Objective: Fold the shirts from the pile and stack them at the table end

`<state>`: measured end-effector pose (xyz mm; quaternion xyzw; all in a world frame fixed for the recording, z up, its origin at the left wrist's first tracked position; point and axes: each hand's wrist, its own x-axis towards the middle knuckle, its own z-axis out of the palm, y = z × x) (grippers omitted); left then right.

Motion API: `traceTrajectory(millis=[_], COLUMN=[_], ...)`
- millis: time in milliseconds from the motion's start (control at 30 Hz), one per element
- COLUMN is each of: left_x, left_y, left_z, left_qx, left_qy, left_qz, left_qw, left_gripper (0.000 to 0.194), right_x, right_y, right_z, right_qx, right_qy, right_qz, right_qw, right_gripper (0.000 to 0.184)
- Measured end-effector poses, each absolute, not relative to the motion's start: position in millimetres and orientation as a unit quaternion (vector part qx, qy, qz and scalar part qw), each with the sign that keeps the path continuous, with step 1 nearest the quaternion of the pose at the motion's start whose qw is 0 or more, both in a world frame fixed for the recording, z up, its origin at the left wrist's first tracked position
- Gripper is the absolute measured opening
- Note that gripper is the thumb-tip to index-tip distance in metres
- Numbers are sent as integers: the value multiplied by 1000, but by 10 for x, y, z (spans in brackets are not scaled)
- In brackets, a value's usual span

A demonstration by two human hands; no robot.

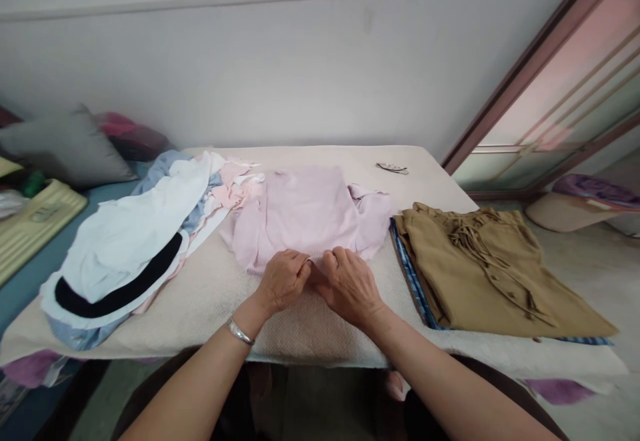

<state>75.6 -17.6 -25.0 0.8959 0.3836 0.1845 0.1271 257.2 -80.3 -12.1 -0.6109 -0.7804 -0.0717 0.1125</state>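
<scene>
Lilac knit makes up the garment (310,204) laid out on the pale cloth-covered counter (280,334), in the middle of the view, its body fairly flat and its sides bunched at nine and three o'clock. Both hands are at its six o'clock edge, close beside each other. The left hand (284,280) pinches the near hem between thumb and curled fingers; the right hand (350,286) grips the same edge, its knuckles up and its fingertips partly hidden. A silver bracelet (241,332) circles the left wrist.

Taking the lilac garment as the centre of the dial, a loose heap of clothes lies toward nine o'clock: a white garment (135,228) on top, a black band (120,288) along its near side, with light blue cloth (87,334) and pink cloth (237,191) showing around it. Between three and four o'clock sit brown trousers (505,274), folded, with drawstrings trailing across the front, on top of blue patterned fabric (407,274). A pair of glasses (393,168) rests near two o'clock, toward the wall (300,74). Beyond the counter, a grey pillow (65,148) leans between nine and ten o'clock.
</scene>
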Motion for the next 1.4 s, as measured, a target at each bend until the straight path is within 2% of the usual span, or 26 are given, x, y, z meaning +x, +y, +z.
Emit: traceTrajectory(millis=[133, 300, 433, 533, 633, 833, 900, 1000, 1133, 1267, 1400], left_x=[773, 745, 690, 639, 591, 483, 457, 445, 434, 397, 490], left_y=[-192, -192, -188, -174, -167, -222, -227, -211, -194, -221, -392], left_z=[-253, -245, -194, -165, -151, -144, -130, -99, -74, -43, -69], left_qx=[911, 919, 925, 904, 877, 880, 874, 857, 860, 882, 872], left_qy=[347, 335, 340, 373, 397, 389, 390, 389, 381, 375, 372], left_qz=[198, 204, 167, 210, 272, 273, 290, 337, 338, 284, 319], left_qw=[100, 24, -17, -14, -9, 5, 1, -5, 23, 37, -4], left_gripper=[30, 22, 21, 23, 29, 32, 31, 28, 26, 20, 24], right_x=[2488, 2603, 2799, 2919, 3004, 3157, 3189, 3192, 3148, 3115, 3091], right_y=[-808, -768, -748, -729, -741, -850, -860, -851, -869, -895, -854], right_z=[-106, -6, 17, 32, 107, 261, 257, 226, 212, 198, 165], right_qx=[-637, -694, -702, -673, -662, -629, -621, -618, -617, -630, -664], right_qy=[-762, -714, -686, -675, -657, -693, -698, -704, -721, -729, -700], right_qz=[-71, -13, 49, 89, 111, 221, 209, 119, 47, 102, 160], right_qw=[94, 87, 182, 289, 344, 274, 289, 331, 312, 246, 209], right_gripper=[5, 10, 14, 18, 14, 11, 11, 14, 18, 10, 9])
